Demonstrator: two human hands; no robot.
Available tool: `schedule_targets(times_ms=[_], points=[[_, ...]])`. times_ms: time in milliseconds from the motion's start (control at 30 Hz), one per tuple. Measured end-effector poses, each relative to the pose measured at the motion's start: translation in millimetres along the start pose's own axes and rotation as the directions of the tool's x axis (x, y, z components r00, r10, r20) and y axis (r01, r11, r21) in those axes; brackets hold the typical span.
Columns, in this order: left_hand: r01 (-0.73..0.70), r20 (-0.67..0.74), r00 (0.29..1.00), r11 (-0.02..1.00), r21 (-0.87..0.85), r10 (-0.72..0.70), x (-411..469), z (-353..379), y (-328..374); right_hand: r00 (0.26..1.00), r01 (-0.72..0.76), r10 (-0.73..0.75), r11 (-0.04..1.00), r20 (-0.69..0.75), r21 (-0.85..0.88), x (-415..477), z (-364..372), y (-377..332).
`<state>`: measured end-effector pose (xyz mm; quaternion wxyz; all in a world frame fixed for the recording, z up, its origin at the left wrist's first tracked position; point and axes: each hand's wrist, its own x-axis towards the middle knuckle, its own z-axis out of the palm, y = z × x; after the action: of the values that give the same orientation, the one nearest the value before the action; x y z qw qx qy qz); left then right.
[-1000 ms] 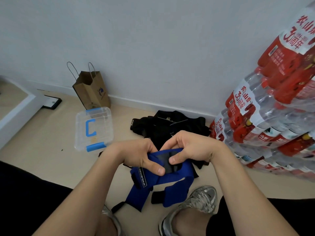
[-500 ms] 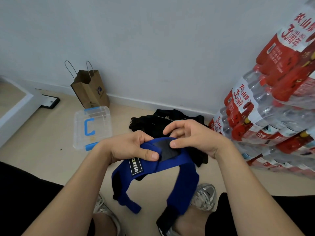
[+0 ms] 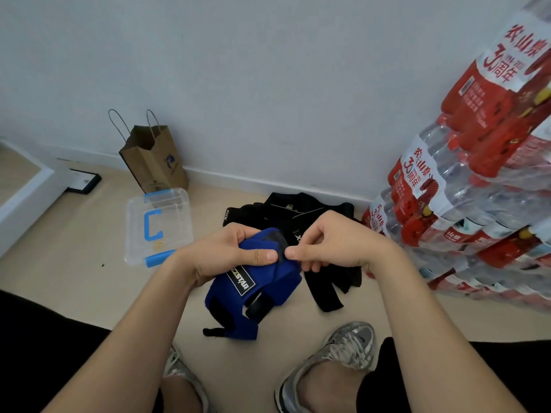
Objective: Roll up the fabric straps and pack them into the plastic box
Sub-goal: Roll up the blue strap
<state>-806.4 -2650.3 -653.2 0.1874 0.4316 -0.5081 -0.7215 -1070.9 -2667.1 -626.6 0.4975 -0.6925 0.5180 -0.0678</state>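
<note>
Blue fabric strap (image 3: 262, 289) (soft, folded), gripped by both hands (image 3: 284, 248); clear plastic box (image 3: 156, 226)

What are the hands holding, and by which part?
Both hold the blue fabric strap: left hand grips its upper fold, right hand pinches the black patch there.

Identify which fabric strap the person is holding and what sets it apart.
The blue strap: the left hand grips it and the right hand pinches its black patch, while the black straps lie piled on the floor behind.
</note>
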Motion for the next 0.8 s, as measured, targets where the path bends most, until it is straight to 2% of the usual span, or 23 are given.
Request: schedule_targets(times_ms=[100, 300, 467, 533, 633, 700, 800], points=[[0.017, -0.019, 1.0, 0.999, 0.028, -0.017, 0.0, 1.3, -0.5, 1.0, 0.011, -0.011, 1.0, -0.021, -0.008, 3.4, 4.1, 2.0], [0.014, -0.049, 0.999, 0.999, -0.031, -0.015, 0.5, 1.4, -0.1, 0.997, 0.039, -0.036, 0.998, -0.073, 0.039, 9.9, 3.8, 13.3], [-0.072, -0.176, 0.984, 0.968, -0.242, 0.03, -6.8, -6.4, 1.5, 0.964, -0.155, 0.124, 0.981, -0.235, -0.118, 13.7, 3.9, 45.5], [-0.093, -0.191, 0.981, 0.957, -0.276, 0.04, -8.7, -10.7, 7.7, 0.967, -0.163, 0.145, 0.984, -0.21, -0.073, 13.7, 4.4, 51.4], [-0.076, -0.165, 0.986, 0.968, -0.239, 0.037, -8.9, -9.3, 15.0, 0.98, -0.142, 0.124, 0.984, -0.153, -0.109, 16.6, 10.4, 50.0], [-0.061, -0.162, 0.987, 0.97, -0.233, 0.023, -8.1, -5.3, 16.7, 0.98, -0.174, 0.163, 0.98, -0.118, -0.096, 18.9, 19.8, 49.1], [-0.033, -0.246, 0.969, 0.964, -0.265, -0.035, -4.9, 1.9, 19.7, 0.981, -0.18, 0.165, 0.968, -0.098, -0.173, 22.0, 28.2, 45.0]])
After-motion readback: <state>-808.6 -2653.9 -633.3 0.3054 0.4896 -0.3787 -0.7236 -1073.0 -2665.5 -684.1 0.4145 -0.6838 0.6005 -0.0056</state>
